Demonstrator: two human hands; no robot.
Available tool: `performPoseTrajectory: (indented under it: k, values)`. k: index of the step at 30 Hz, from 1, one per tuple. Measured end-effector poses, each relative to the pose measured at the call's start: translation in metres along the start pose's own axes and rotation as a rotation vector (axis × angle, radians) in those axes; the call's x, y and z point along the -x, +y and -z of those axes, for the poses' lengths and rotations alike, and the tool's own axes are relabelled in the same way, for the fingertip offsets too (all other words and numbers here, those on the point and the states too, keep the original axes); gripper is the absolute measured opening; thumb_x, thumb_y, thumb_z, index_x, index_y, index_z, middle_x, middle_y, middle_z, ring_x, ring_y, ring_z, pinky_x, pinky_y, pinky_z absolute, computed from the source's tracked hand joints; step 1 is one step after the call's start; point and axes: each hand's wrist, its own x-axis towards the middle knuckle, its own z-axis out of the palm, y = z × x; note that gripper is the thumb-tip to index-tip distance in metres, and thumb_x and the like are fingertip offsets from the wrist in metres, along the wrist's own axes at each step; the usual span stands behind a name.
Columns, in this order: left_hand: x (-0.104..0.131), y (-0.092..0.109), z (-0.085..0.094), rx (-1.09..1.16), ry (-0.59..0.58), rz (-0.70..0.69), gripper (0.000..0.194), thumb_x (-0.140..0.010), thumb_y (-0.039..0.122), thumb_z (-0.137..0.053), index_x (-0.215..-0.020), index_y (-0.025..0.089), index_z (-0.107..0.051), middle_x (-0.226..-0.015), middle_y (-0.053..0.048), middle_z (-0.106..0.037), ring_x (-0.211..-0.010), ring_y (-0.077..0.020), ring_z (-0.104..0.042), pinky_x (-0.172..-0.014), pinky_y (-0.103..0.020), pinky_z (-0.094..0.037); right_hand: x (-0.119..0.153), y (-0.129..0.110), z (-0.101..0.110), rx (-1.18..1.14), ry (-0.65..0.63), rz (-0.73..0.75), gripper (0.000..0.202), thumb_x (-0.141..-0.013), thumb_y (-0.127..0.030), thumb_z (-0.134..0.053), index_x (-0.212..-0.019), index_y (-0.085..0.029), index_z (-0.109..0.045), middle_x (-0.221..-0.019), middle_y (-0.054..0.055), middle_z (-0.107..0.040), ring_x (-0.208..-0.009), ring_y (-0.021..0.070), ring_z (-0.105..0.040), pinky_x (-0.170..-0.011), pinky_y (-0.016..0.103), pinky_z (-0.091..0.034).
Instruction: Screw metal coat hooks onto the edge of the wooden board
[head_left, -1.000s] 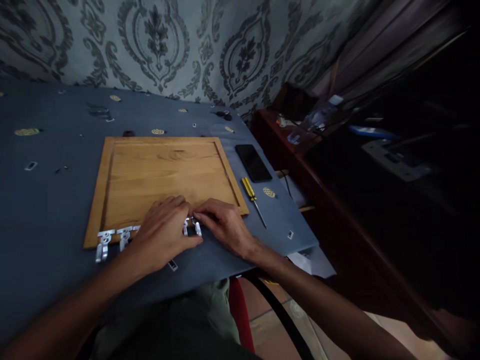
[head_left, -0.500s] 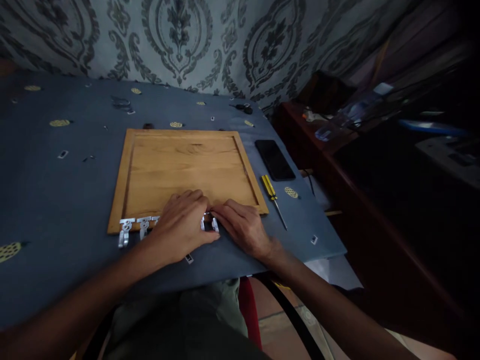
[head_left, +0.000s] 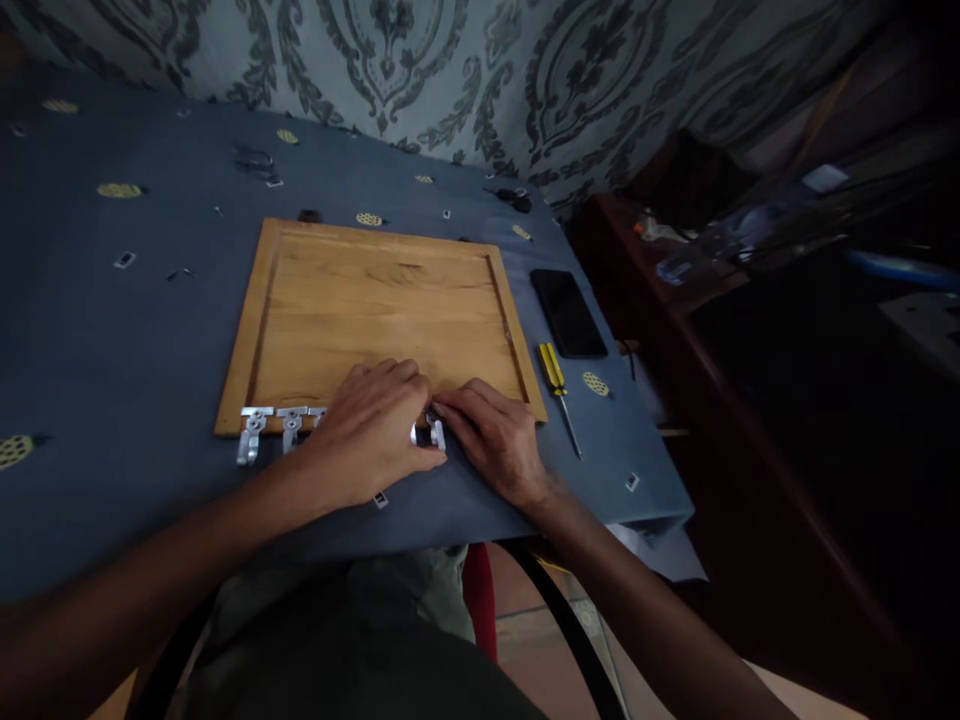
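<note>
A framed wooden panel (head_left: 390,310) lies flat on the blue patterned cloth. Several metal hooks line its near edge, among them one at the left end (head_left: 253,435) and one beside it (head_left: 292,428). My left hand (head_left: 375,430) is closed round the right-hand metal hook (head_left: 436,432), its thumb at the hook's lower end. Right next to it, the fingertips of my right hand (head_left: 499,440) pinch together at the top of that hook; anything between them is too small to make out.
Right of the panel lie a yellow-handled screwdriver (head_left: 553,372) and a black phone (head_left: 568,313). Small screws (head_left: 180,273) rest on the cloth (head_left: 150,350) at left, keys (head_left: 512,198) at the back. A dark red cabinet edge (head_left: 720,370) stands beyond the table.
The camera view has shifted, so the panel and table sit higher in the picture. Both hands remain at the same hook, with the right fingertips slightly shifted.
</note>
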Motion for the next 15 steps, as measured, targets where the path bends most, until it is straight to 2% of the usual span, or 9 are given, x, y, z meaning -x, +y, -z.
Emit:
performPoseTrajectory:
  k: [6, 11, 15]
  values:
    - [0.0003, -0.0015, -0.001, -0.015, -0.006, -0.027, 0.027, -0.08, 0.033, -0.08, -0.094, 0.016, -0.065, -0.101, -0.008, -0.066, -0.104, -0.03, -0.062, -0.093, -0.044, -0.047, 0.0002, 0.0002, 0.0041, -0.106, -0.013, -0.009, 0.016, -0.103, -0.022, -0.056, -0.101, -0.02, -0.071, -0.085, 0.004, -0.07, -0.076, 0.0159, -0.067, -0.07, 0.027, -0.054]
    - [0.0008, -0.006, -0.0071, 0.001, 0.062, -0.06, 0.024, -0.079, 0.032, -0.08, -0.09, 0.018, -0.064, -0.097, -0.007, -0.065, -0.101, -0.0299, -0.062, -0.09, -0.044, -0.048, 0.0011, 0.0014, 0.0088, -0.191, -0.032, 0.001, 0.014, -0.102, -0.018, -0.058, -0.106, -0.02, -0.071, -0.093, 0.004, -0.072, -0.082, 0.0146, -0.068, -0.073, 0.027, -0.055]
    - [0.0006, -0.0065, -0.0081, 0.0, 0.061, -0.06, 0.023, -0.08, 0.033, -0.078, -0.089, 0.019, -0.063, -0.097, -0.007, -0.066, -0.099, -0.0298, -0.062, -0.089, -0.045, -0.049, 0.0017, 0.0026, 0.0079, -0.249, -0.02, 0.001, 0.013, -0.101, -0.017, -0.06, -0.106, -0.02, -0.071, -0.096, 0.005, -0.073, -0.085, 0.0146, -0.07, -0.075, 0.028, -0.057]
